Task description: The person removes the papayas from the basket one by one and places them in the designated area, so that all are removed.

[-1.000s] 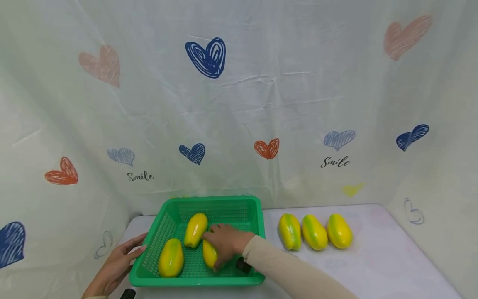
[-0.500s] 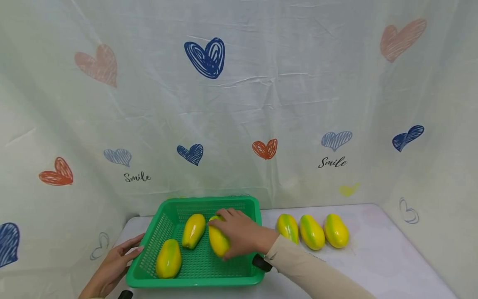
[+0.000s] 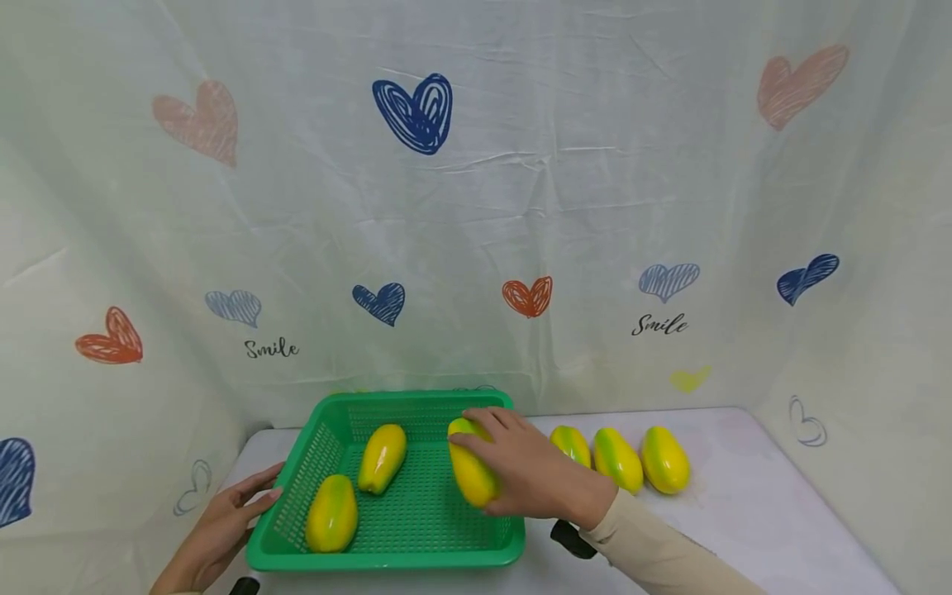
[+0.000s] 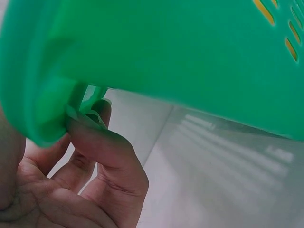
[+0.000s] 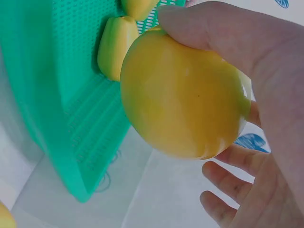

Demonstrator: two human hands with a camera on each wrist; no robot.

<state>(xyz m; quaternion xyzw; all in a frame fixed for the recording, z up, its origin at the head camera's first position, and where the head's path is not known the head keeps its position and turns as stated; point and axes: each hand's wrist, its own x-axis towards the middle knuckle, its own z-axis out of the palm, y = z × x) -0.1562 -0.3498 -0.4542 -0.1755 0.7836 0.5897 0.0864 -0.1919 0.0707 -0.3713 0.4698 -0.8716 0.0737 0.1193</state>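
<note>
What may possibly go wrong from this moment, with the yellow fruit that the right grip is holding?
The held fruit looks smooth and shiny, so it might slip from the right grip.

It appears near the right side of the green basket, so it may bump it.

The left grip holds the basket's edge; a tug might make the fruits inside roll.
</note>
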